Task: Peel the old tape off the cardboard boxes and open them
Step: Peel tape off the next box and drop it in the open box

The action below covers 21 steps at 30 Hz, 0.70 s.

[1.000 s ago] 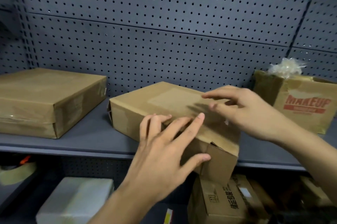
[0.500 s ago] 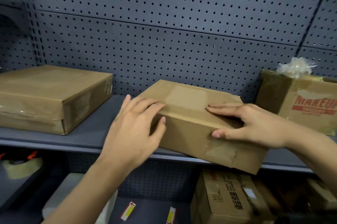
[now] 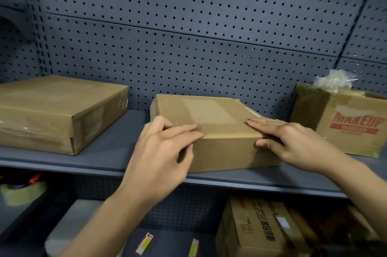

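Note:
A flat brown cardboard box lies on the grey shelf, square to the front edge, with a paler patch on its top and clear tape along its right edge. My left hand grips the box's near left corner, fingers on top and thumb on the front face. My right hand holds the near right corner the same way, fingers flat on the top. A larger taped box lies at the left. A box printed MAKEUP stands at the right.
A crumpled wad of clear tape sits on the MAKEUP box. Pegboard backs the shelf. Below are a roll of tape at the left, a white box and a printed cardboard box.
The middle box has been turned from a skewed, overhanging position to lie square on the shelf. My left hand moved from its top to its near left corner; my right hand stayed on the right corner.

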{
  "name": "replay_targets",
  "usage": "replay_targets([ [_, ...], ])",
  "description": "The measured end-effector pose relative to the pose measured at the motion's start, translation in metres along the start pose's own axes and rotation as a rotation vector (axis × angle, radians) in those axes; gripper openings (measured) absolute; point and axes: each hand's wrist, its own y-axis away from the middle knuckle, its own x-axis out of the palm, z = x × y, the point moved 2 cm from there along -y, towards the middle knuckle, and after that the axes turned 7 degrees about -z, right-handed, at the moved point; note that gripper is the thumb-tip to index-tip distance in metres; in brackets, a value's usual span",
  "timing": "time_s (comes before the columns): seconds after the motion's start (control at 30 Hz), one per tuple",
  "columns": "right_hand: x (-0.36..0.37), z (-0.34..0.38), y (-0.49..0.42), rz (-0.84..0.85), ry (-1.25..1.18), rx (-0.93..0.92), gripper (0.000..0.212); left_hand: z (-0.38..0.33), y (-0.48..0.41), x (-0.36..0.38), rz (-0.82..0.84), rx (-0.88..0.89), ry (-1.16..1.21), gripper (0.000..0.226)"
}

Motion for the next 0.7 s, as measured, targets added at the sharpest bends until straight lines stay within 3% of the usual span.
replay_targets([
  [0.27,0.004,-0.029,0.024,-0.113,-0.002,-0.012,0.055,-0.027,0.004,0.001,-0.076,0.215,0.241,0.030],
  [0.37,0.010,-0.041,0.033,-0.234,0.038,-0.047,0.051,-0.052,0.007,0.002,-0.086,0.300,0.333,0.029],
  [0.53,0.030,-0.045,0.017,-0.327,-0.120,-0.010,0.049,-0.082,0.005,0.005,0.137,0.320,0.403,0.047],
  [0.6,0.035,-0.045,0.002,-0.294,-0.160,0.013,0.049,-0.087,0.002,0.007,0.257,0.392,0.315,0.056],
  [0.7,0.039,-0.046,-0.020,-0.249,-0.186,0.030,0.048,-0.073,-0.002,0.007,0.309,0.462,0.117,0.067],
])
